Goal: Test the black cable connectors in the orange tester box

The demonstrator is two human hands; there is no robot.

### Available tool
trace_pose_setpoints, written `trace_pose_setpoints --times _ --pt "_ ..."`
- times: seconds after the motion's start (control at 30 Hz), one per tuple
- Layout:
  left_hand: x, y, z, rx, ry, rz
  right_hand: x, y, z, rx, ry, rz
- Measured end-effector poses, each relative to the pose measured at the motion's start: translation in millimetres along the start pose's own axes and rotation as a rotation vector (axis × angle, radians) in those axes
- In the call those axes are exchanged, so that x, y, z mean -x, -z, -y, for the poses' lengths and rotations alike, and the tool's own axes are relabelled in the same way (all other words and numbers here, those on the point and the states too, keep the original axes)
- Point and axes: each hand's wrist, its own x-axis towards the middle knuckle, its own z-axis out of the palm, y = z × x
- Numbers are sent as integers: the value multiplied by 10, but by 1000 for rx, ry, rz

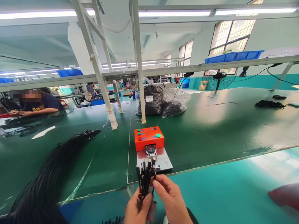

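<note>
Several black cables (pixel 146 177) with metal-tipped plugs stand upright in a bunch, and my left hand (pixel 137 207) is closed round their lower part. My right hand (pixel 171 196) pinches one cable at the bunch's right side between thumb and fingers. Just beyond the plugs, at the table's front edge, sits an orange box (pixel 149 137) with green and red buttons. A small digital gauge (pixel 150 149) is mounted at its front, over a metal base plate (pixel 167 161) that the cable ends partly hide.
A long bundle of black cables (pixel 51 168) lies across the green table (pixel 112 168) on the left. Plastic bags of black material (pixel 153 99) stand behind the box, beside a white shelf post (pixel 140 77). Another person (pixel 44 102) sits at the far left.
</note>
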Motion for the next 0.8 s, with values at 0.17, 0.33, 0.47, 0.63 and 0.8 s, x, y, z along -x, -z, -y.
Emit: trace_pose_setpoints --times 0.17,0.33,0.47,0.63,0.8 --pt "5 38 -68 -54 -150 -291 -104 18 -158 -74 -98 -153" --pt "18 4 -80 -60 -73 -211 -214 92 -218 35 -157 -114" --pt "27 -7 -59 -103 -102 -233 -291 83 -151 35 -175 -96" --pt "17 39 -6 -87 -93 -276 -359 74 -155 1 -213 -109" --pt "12 34 23 -68 -70 -251 -414 89 -150 -23 -253 -96"
